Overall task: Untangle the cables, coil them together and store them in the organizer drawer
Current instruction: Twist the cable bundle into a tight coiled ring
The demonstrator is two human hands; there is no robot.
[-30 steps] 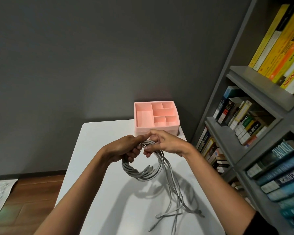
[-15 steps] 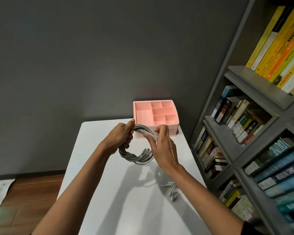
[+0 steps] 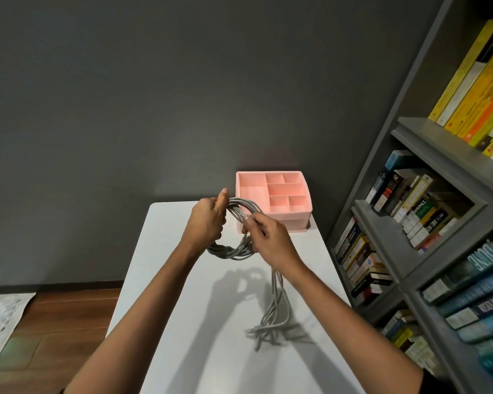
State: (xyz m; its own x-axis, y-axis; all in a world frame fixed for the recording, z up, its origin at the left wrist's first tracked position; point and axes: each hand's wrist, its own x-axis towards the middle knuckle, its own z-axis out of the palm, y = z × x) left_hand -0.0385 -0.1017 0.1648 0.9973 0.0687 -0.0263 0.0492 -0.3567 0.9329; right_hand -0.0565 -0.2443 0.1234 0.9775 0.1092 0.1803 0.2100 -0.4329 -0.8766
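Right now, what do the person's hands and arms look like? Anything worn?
Left hand and right hand are bare: no gloves, rings or watch visible. Both forearms are uncovered. A dark sleeve edge shows on the right arm at the bottom right corner; nothing comparable is clear on the left arm. No markings seen.

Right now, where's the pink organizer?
In the head view the pink organizer sits at the far right corner of the white table, just beyond the cable coil, left of the bookshelf.
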